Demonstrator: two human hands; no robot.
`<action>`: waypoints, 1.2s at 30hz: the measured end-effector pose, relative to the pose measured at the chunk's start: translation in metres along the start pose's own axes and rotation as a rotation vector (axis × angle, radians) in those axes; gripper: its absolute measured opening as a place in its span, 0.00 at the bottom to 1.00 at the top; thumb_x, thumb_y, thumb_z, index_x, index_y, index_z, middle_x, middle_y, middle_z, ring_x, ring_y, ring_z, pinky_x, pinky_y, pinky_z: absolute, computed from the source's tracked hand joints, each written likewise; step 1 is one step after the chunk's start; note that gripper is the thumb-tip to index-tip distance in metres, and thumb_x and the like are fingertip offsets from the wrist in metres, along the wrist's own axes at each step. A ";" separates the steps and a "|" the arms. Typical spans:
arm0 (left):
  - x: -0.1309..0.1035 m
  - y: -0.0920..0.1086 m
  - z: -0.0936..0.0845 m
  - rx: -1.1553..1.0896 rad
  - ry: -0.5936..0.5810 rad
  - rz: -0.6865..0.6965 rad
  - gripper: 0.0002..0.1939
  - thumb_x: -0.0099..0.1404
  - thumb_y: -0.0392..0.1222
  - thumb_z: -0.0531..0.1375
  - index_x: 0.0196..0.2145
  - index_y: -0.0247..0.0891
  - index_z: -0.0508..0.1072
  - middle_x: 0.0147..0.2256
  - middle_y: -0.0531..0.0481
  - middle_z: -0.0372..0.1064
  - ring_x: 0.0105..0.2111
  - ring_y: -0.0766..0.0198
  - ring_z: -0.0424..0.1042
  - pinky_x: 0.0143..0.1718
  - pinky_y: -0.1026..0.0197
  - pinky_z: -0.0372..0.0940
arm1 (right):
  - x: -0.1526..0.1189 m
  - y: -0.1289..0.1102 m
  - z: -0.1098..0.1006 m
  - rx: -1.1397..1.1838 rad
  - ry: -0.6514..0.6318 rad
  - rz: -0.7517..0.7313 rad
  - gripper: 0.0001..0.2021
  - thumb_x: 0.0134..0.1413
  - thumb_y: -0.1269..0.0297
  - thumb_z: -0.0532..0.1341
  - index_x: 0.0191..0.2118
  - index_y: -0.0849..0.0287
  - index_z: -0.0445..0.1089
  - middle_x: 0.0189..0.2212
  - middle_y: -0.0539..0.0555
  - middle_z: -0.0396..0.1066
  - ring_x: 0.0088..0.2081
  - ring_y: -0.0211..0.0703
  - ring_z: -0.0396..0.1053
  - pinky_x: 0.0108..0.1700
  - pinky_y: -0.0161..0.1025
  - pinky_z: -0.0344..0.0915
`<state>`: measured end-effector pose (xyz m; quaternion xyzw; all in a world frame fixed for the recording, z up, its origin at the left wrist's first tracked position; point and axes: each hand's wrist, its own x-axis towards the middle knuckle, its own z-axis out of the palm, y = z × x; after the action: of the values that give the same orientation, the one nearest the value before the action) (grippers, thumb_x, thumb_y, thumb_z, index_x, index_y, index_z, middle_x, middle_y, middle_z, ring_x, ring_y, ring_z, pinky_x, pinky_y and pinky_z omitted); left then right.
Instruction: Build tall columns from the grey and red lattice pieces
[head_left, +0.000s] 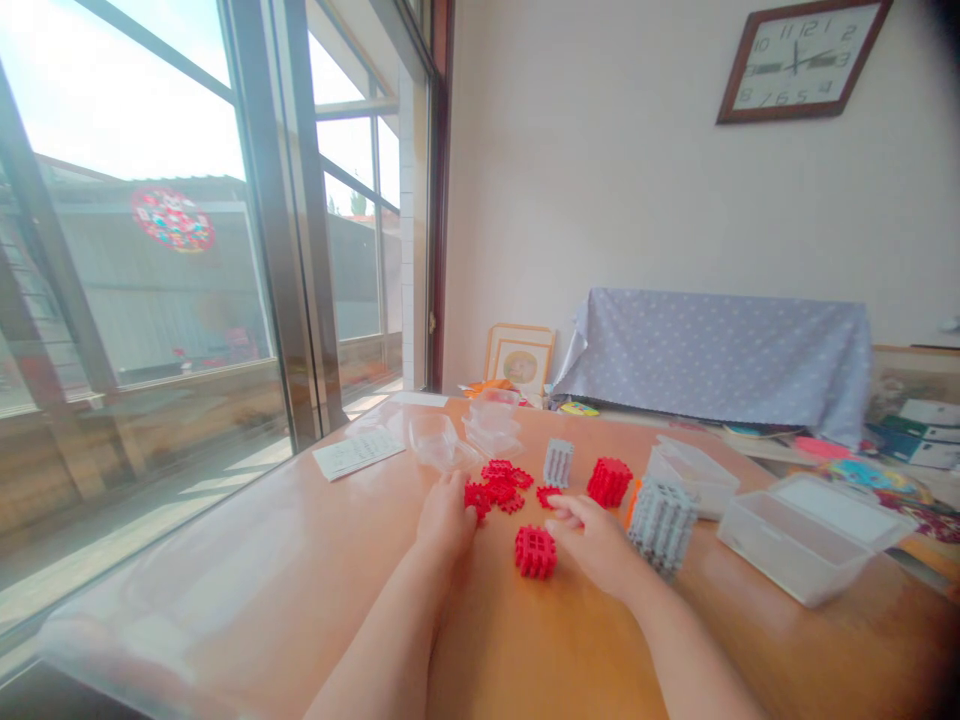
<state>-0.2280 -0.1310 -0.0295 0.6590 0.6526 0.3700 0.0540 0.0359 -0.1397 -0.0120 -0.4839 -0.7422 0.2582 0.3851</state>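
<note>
My left hand [448, 515] is at the left edge of a loose pile of red toothed pieces [504, 482], its fingers closed on a red piece [478, 499]. Right of the pile, my right hand [589, 535] reaches over the table with its fingertips at a single red piece [548, 495]; whether it grips that piece is unclear. A red block of stacked pieces [535, 552] stands between my forearms. Another red stack [609, 482] is behind my right hand. A small grey stack [558, 462] and a larger grey stack [661, 527] stand upright.
Clear plastic containers [442, 442] sit behind the pile, near a printed sheet [358, 454]. On the right are a clear box [691, 476] and an open clear box with a lid [795, 545]. An orange piece [633, 500] touches the large grey stack.
</note>
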 end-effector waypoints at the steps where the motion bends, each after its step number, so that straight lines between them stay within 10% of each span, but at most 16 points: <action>1: 0.001 0.000 0.003 -0.063 0.018 0.016 0.23 0.53 0.29 0.58 0.48 0.39 0.70 0.46 0.42 0.70 0.45 0.54 0.69 0.45 0.56 0.61 | 0.000 -0.001 0.000 0.001 0.013 0.001 0.21 0.54 0.56 0.62 0.52 0.59 0.74 0.43 0.57 0.73 0.45 0.47 0.71 0.51 0.45 0.67; 6: 0.000 0.013 0.005 -0.567 0.050 -0.029 0.17 0.54 0.30 0.58 0.42 0.40 0.70 0.36 0.49 0.70 0.37 0.61 0.70 0.39 0.60 0.63 | 0.000 -0.009 -0.004 0.021 0.079 -0.008 0.19 0.57 0.55 0.60 0.49 0.59 0.75 0.41 0.56 0.75 0.43 0.48 0.72 0.49 0.45 0.67; 13: -0.020 0.058 -0.021 -1.188 -0.285 -0.099 0.16 0.56 0.35 0.64 0.44 0.37 0.71 0.38 0.47 0.73 0.35 0.64 0.71 0.36 0.63 0.63 | -0.005 -0.033 -0.005 0.217 -0.003 -0.014 0.20 0.58 0.51 0.60 0.51 0.57 0.74 0.45 0.56 0.76 0.45 0.48 0.72 0.50 0.45 0.67; 17: -0.027 0.072 -0.026 -1.276 -0.373 -0.109 0.19 0.55 0.37 0.67 0.45 0.37 0.72 0.39 0.46 0.74 0.37 0.63 0.72 0.38 0.62 0.63 | -0.012 -0.048 -0.002 0.363 -0.175 -0.003 0.14 0.57 0.54 0.62 0.43 0.58 0.74 0.32 0.51 0.75 0.34 0.41 0.70 0.39 0.38 0.66; 26: -0.028 0.072 -0.023 -1.279 -0.410 -0.142 0.11 0.59 0.42 0.66 0.37 0.38 0.70 0.32 0.51 0.71 0.30 0.68 0.69 0.35 0.64 0.62 | -0.014 -0.054 -0.004 0.588 -0.120 0.185 0.15 0.55 0.51 0.64 0.40 0.58 0.68 0.27 0.49 0.72 0.28 0.39 0.69 0.29 0.34 0.62; 36: -0.028 0.066 -0.021 -1.245 -0.468 -0.182 0.09 0.57 0.38 0.65 0.35 0.37 0.70 0.28 0.52 0.71 0.27 0.67 0.69 0.32 0.63 0.60 | -0.014 -0.044 -0.008 0.076 -0.084 -0.119 0.32 0.51 0.65 0.64 0.63 0.48 0.62 0.58 0.54 0.64 0.53 0.46 0.68 0.54 0.45 0.66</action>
<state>-0.1823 -0.1737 0.0104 0.5098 0.3415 0.5189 0.5951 0.0230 -0.1702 0.0214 -0.4128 -0.7748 0.2827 0.3865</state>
